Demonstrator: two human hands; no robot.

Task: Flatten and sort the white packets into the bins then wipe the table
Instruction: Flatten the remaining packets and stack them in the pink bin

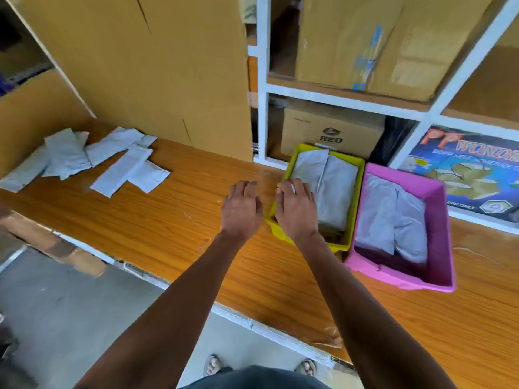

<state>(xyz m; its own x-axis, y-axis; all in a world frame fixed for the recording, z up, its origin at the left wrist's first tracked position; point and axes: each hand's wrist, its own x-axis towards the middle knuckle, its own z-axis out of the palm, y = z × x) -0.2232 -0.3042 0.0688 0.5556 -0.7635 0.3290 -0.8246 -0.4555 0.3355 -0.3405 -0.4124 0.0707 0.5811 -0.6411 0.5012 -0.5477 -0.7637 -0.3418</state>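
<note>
White packets (327,189) sit stacked in the yellow bin (356,192), right under and just beyond the right hand (296,210), whose loosely spread fingers reach over the bin's near-left corner; whether they touch the top packet, I cannot tell. The left hand (241,210) hovers just beside it over the wooden table (174,220), fingers relaxed, gripping nothing. To the right hand's right, the pink bin (438,220) holds more packets, while loose packets (92,161) lie scattered well off to the left hand's far left.
</note>
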